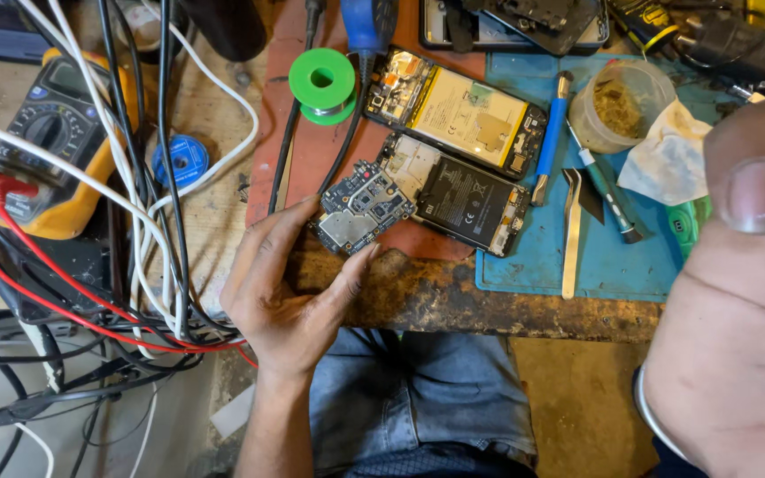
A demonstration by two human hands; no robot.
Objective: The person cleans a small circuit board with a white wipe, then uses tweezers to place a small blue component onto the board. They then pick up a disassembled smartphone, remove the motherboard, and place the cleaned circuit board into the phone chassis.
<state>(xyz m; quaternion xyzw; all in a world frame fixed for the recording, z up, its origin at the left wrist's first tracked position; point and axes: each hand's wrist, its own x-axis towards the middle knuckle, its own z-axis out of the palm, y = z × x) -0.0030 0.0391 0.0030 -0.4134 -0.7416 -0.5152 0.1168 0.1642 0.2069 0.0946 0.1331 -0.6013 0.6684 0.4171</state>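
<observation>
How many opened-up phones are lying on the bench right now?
2 for certain: one with a pale yellow battery on the red mat, and one with a black battery just below it, by the left hand. The dark tray at top may hide another.

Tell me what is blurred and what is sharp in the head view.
Head view: the right hand looms close to the lens, soft and out of focus; the left hand and circuit board it touches are sharp; light is even and soft, with no strong glare.
</observation>
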